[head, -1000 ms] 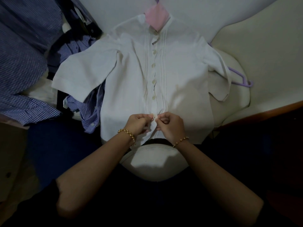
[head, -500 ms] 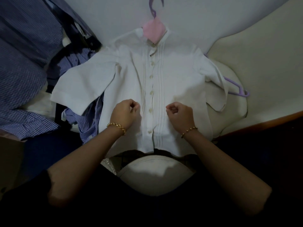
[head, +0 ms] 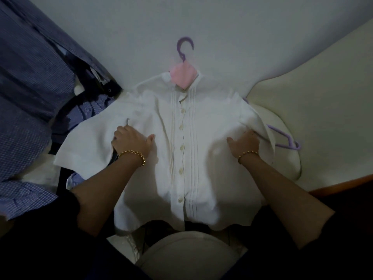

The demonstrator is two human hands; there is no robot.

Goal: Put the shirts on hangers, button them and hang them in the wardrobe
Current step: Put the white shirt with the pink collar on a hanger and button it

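Left hand (head: 131, 141), right hand (head: 244, 143) grip white shirt (head: 165, 178) on purple hanger (head: 184, 47).

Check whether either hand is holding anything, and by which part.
Both hold the white shirt: left hand grips its side below one sleeve, right hand the opposite side, tucked under the sleeve.

Left hand (head: 131, 141), right hand (head: 245, 143) moved apart, gripping shirt (head: 181, 172) sides.
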